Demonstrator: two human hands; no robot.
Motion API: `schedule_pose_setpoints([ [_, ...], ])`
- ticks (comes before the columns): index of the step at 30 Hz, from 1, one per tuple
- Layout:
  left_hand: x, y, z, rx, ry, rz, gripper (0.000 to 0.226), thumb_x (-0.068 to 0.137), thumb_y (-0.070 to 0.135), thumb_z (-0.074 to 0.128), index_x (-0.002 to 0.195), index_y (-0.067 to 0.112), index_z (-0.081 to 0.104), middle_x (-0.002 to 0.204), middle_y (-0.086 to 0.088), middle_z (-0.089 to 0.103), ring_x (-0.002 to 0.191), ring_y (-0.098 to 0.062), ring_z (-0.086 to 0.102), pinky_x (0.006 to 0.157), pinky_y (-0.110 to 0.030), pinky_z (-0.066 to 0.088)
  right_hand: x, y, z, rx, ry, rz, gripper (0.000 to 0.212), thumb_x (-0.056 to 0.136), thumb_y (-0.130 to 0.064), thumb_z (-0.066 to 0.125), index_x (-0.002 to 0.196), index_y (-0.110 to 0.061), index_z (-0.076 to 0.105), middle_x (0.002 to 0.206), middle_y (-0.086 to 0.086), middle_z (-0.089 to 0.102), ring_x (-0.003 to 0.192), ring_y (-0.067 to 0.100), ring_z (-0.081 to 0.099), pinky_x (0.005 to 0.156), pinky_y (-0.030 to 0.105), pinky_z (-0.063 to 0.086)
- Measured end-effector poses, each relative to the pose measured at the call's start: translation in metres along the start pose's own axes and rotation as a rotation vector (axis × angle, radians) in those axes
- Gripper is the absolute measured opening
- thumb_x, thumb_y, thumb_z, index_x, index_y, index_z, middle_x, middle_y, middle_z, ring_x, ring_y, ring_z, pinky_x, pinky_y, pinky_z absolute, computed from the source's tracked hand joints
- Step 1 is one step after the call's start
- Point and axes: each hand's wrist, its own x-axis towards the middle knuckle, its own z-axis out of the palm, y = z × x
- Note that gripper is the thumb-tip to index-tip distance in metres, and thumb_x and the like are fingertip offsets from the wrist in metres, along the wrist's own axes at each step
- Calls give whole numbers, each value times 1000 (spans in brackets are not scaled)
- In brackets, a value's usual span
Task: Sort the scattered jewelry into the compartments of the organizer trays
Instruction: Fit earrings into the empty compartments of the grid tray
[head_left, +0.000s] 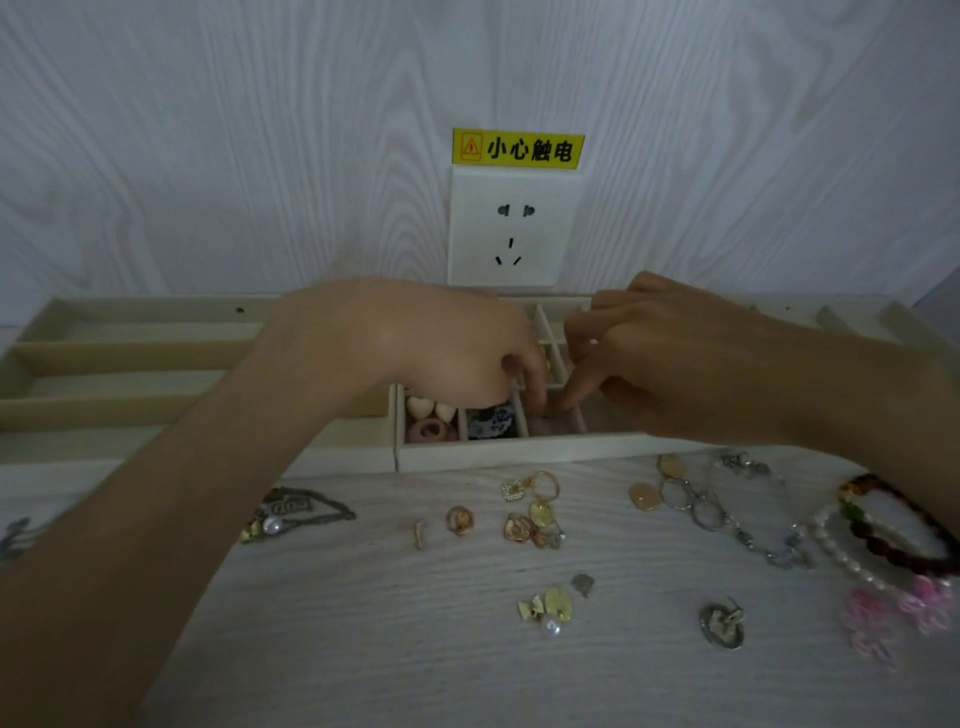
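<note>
Two beige organizer trays sit along the counter's (363, 623) far edge: a left tray (130, 364) with long slots running left to right, and a right tray (519, 447) of small square cells. The left hand (441, 348) and right hand (675, 358) meet over a front cell, fingers (535, 395) curled down into it; whether they pinch anything cannot be told. Two cream hearts (431, 408) and a pink ring (431, 431) fill the front-left cell. Gold charms (535, 512), a pearl strand (841, 556) and silver hoops (691, 501) lie scattered near the front.
</note>
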Motion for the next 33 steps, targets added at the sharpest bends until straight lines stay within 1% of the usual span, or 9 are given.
schedule_pose_setpoints([
  [5, -4, 10, -5, -19, 33, 23, 34, 86, 9, 53, 90, 39, 69, 83, 9, 64, 73, -9, 58, 70, -36, 50, -2, 4, -2, 42, 56, -10, 41, 76, -17, 45, 90, -46, 71, 73, -22, 45, 68, 5, 37, 61, 20, 22],
  [9, -7, 19, -10, -21, 89, 34, 37, 85, 6, 49, 90, 39, 66, 86, -1, 63, 84, -18, 59, 79, -43, 49, -5, 7, -2, 68, 49, -17, 43, 77, -12, 49, 92, -47, 70, 78, -20, 52, 70, 3, 37, 67, 13, 21],
  [13, -5, 20, -3, 57, -70, 1, 48, 88, 6, 44, 114, 42, 64, 89, 3, 63, 84, -15, 58, 79, -38, 50, -12, 13, -7, 110, 62, -20, 48, 74, -10, 48, 93, -49, 69, 74, -12, 59, 67, 5, 45, 63, 24, 32],
  [16, -4, 24, -2, 95, -110, -12, 53, 88, 3, 43, 123, 40, 59, 85, 6, 59, 84, -14, 56, 78, -34, 49, -13, 13, -10, 94, 77, -21, 50, 75, -9, 48, 94, -50, 68, 74, -12, 60, 67, 4, 45, 64, 19, 32],
  [19, -5, 25, -2, 122, -92, -27, 49, 88, 7, 44, 119, 40, 61, 73, 18, 45, 78, -7, 49, 74, -26, 45, -13, 12, -11, 110, 55, -5, 51, 81, -3, 54, 96, -50, 68, 78, -9, 62, 70, 8, 48, 67, 26, 33],
  [24, -7, 18, 1, 66, -47, -81, 29, 88, 25, 50, 109, 36, 66, 80, 13, 54, 86, -13, 57, 81, -32, 49, -8, 2, -6, 98, 68, -35, 46, 74, -12, 49, 93, -48, 69, 74, -30, 44, 70, 2, 41, 65, 16, 29],
  [27, -8, 21, 1, 77, -47, -96, 26, 88, 28, 50, 107, 34, 67, 89, 8, 60, 88, -17, 59, 84, -38, 51, -5, -1, -2, 78, -10, -10, 41, 84, -15, 49, 98, -48, 69, 77, -23, 51, 75, 3, 41, 69, 25, 28],
  [31, -10, 16, 0, 11, -38, -80, 28, 88, 20, 53, 108, 34, 67, 90, 9, 60, 88, -18, 60, 82, -34, 50, -6, 0, -5, 86, 60, -18, 44, 76, -15, 46, 95, -48, 69, 73, -27, 42, 71, 1, 39, 66, 15, 25],
  [33, -10, 15, -3, -26, -28, -65, 34, 87, 15, 54, 110, 37, 67, 85, 15, 56, 83, -13, 57, 79, -28, 48, -10, 4, -9, 94, 94, -3, 45, 78, -11, 49, 97, -48, 69, 72, -24, 49, 69, 2, 42, 65, 17, 28],
])
